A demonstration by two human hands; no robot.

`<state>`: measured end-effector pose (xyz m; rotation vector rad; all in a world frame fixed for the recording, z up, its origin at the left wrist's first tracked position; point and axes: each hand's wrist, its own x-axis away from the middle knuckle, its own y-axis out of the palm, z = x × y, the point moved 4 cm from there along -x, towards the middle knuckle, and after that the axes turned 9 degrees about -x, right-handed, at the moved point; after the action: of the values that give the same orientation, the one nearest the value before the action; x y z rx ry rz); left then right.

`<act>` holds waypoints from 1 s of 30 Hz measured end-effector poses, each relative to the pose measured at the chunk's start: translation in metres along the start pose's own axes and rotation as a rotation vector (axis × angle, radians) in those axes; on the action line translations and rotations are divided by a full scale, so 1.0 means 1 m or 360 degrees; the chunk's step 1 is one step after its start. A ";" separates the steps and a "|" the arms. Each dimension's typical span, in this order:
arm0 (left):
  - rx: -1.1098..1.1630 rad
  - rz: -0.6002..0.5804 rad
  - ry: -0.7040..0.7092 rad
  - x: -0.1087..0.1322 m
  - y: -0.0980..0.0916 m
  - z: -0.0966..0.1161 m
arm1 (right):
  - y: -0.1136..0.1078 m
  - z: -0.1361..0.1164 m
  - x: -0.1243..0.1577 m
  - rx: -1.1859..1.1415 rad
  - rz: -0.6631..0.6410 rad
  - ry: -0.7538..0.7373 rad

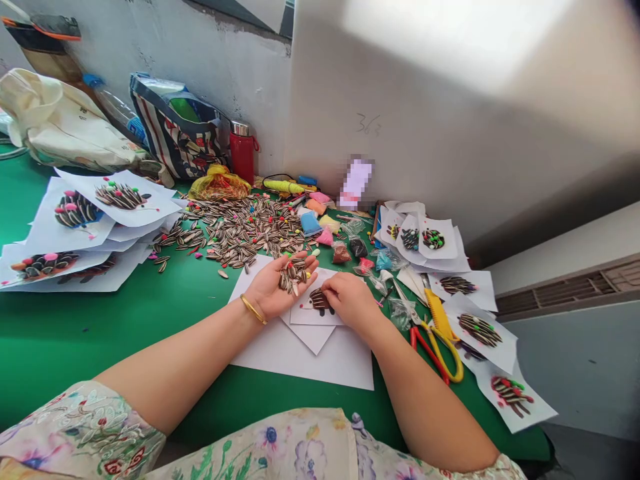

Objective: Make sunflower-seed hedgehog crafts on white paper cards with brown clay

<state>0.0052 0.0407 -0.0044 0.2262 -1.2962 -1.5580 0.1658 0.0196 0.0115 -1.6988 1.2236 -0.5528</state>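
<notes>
My left hand point(270, 288) is turned palm up, cupping a small heap of striped sunflower seeds point(294, 275). My right hand point(350, 303) has its fingers pinched together over a small white card point(313, 316). On that card is a dark brown hedgehog figure point(319, 301) with seeds as spines, and the right fingertips touch its right side. Whatever they pinch is hidden. Beneath the card lie more white sheets point(320, 367). Behind my left hand, a wide pile of loose sunflower seeds point(240, 230) covers the green table.
Finished seed pictures lie stacked at left point(125, 230) and along the right point(447, 248). Yellow-handled scissors point(453, 363), red-handled pliers point(431, 353) and small bags of coloured clay point(341, 253) lie right of my hands. A red flask point(242, 157) and a striped bag point(175, 133) stand behind.
</notes>
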 end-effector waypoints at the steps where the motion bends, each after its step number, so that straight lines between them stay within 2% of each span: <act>1: 0.0000 0.0003 -0.0001 0.000 0.000 0.000 | 0.000 -0.001 0.000 0.0028 0.0005 -0.0023; 9: 0.0000 -0.0015 -0.0010 0.000 0.000 -0.001 | 0.004 -0.004 0.001 0.0193 -0.0005 -0.0122; 14: 0.0013 -0.0028 -0.0014 0.000 0.000 -0.001 | 0.001 0.001 0.003 0.0090 -0.0012 -0.0090; 17: 0.0012 -0.0040 -0.0026 0.001 0.001 -0.001 | -0.009 0.000 0.005 -0.0007 0.0091 -0.0081; 21: 0.0005 -0.0107 -0.0094 0.002 0.004 -0.006 | -0.020 -0.019 0.007 -0.0108 0.0362 -0.0226; 23: -0.0034 -0.0173 -0.0127 0.004 0.006 -0.009 | -0.019 -0.033 0.006 -0.0145 0.0426 -0.0322; 26: -0.0084 -0.0214 -0.0183 0.006 0.007 -0.016 | -0.011 -0.050 0.002 -0.0114 0.0410 -0.0378; 30: -0.0076 -0.0170 -0.0268 0.010 0.009 -0.025 | -0.002 -0.059 -0.003 -0.0042 0.0370 -0.0367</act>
<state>0.0228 0.0188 -0.0028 0.1376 -1.3943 -1.7269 0.1194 -0.0030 0.0407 -1.5662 1.2418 -0.1957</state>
